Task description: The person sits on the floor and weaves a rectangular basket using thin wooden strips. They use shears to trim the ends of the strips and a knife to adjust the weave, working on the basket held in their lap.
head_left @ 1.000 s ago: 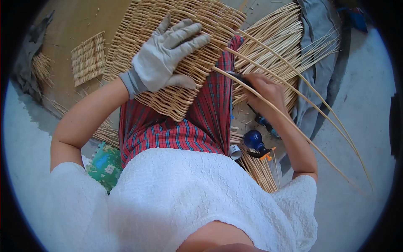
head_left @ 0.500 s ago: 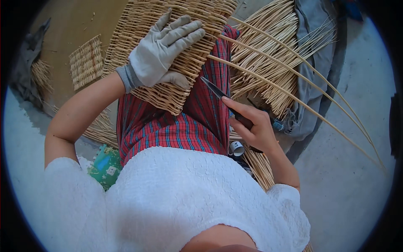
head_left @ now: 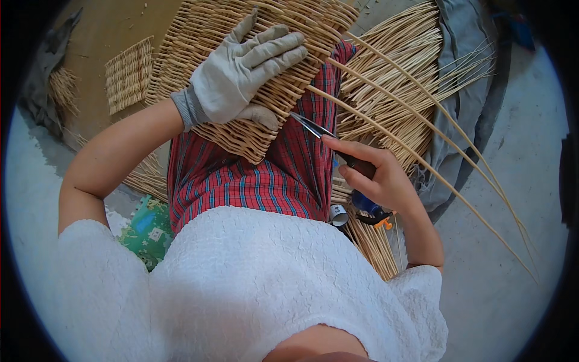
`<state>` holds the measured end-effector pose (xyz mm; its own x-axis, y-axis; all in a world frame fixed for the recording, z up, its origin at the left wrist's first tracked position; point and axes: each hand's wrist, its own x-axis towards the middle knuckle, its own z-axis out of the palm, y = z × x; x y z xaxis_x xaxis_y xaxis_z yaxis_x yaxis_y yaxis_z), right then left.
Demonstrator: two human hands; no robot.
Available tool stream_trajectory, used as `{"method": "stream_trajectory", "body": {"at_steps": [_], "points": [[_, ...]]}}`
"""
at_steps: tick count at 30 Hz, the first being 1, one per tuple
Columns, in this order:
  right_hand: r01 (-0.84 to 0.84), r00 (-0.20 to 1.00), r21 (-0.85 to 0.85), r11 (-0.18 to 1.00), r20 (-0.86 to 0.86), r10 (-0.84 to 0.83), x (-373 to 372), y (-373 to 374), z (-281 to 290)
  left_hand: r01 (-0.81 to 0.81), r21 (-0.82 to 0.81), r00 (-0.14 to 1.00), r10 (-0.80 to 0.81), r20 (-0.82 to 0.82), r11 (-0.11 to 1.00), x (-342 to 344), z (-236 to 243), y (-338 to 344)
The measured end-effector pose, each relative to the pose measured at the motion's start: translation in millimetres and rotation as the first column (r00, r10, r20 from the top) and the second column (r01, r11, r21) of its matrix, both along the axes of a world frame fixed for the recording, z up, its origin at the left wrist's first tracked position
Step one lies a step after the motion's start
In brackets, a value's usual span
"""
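Note:
A large woven wicker panel rests slanted over my lap, on the red checked cloth. My left hand, in a pale work glove with a grey cuff, lies flat on it, fingers spread and thumb near the panel's lower right edge. Bare, my right hand grips the dark handle of a pointed metal tool. Its tip is at the panel's right edge, just beside the gloved thumb; whether it touches, I cannot tell. Several long loose rods stick out from that edge, above the tool, toward the right.
A smaller woven piece lies at the far left. On the right, a thick bundle of rods lies beside grey cloth. By my right forearm are a small white cylinder and a blue object with an orange part. A green package sits left.
The view has shifted slightly. My right hand has moved a little right and down, and the tool's tip is nearer the panel's edge. The rods' free ends have swung lower.

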<state>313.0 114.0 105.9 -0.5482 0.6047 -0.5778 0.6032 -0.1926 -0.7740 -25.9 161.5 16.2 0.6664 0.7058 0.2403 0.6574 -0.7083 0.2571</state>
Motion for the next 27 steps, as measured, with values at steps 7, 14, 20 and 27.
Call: {"method": "stream_trajectory", "body": {"at_steps": [7,14,20,27], "points": [[-0.239,0.963,0.134,0.962,0.158,0.217,-7.7,24.1,4.8,0.021,-0.037,0.998,-0.024,-0.065,0.999,-1.1,-0.4,-1.7],[-0.112,0.968,0.395,0.912,-0.166,0.191,0.2,9.0,-60.8,0.09,-0.025,0.996,-0.09,-0.021,0.996,-1.9,-4.8,7.2],[-0.167,0.974,0.256,0.952,-0.108,0.2,1.4,6.4,-57.3,0.089,-0.004,0.994,-0.089,-0.069,0.996,-0.8,-6.3,4.5],[-0.167,0.959,0.408,0.898,-0.146,0.244,-12.8,12.3,-61.2,0.074,-0.008,0.997,-0.074,-0.006,0.997,-2.7,-6.5,4.7]]}}
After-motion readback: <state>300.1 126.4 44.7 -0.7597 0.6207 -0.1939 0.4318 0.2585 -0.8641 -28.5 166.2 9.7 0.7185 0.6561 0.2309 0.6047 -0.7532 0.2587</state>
